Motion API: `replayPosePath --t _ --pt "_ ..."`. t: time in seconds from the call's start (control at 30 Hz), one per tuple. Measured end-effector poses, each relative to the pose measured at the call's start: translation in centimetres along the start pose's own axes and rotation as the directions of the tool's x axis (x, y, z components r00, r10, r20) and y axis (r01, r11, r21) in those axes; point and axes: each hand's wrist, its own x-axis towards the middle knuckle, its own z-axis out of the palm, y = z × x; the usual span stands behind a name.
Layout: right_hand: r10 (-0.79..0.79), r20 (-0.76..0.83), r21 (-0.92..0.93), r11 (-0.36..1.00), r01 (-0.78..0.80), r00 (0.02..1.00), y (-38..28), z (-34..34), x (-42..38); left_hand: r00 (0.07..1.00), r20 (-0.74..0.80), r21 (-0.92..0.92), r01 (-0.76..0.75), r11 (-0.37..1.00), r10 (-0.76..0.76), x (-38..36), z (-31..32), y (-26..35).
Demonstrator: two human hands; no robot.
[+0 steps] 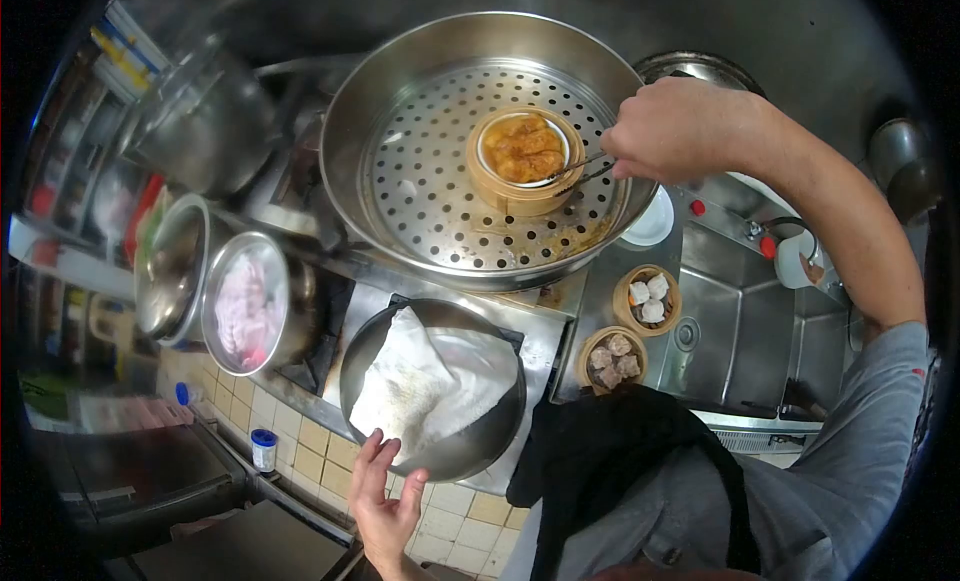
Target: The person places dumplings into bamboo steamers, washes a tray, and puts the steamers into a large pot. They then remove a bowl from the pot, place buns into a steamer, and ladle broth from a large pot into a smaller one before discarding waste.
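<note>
My right hand (680,131) is closed around thin metal tongs (585,169), reaching in over the rim of a wide steamer pan (440,241) with a perforated base. The tips of the tongs meet the near right edge of a small bamboo steamer basket (510,196). Inside that basket sits a white bowl (485,146) of golden-brown food pieces (525,149). My left hand (385,506) is open, fingers apart, its fingertips right at the edge of a white cloth (420,381). The cloth lies in a dark wok (505,421) below the steamer.
Two bamboo baskets of dumplings (648,299) (612,359) stand right of the steamer, near a white plate (652,219). Farther right is a metal sink (740,331). Metal pots (245,301) stand at left, one holding pinkish cloth. A blue-lidded jar (263,449) is lower left.
</note>
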Motion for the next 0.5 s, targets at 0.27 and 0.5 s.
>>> replayPosePath --t 0.27,0.5 --pt "-0.022 0.041 -0.043 0.999 0.024 0.999 0.2 -0.1 0.4 0.999 -0.019 -0.003 0.049 0.999 -0.049 -0.8 -0.1 -0.3" --pt "-0.086 0.016 -0.083 0.993 0.087 0.996 -0.3 0.8 1.8 0.997 -0.024 -0.06 0.078 0.995 -0.08 -1.5 0.1 0.3"
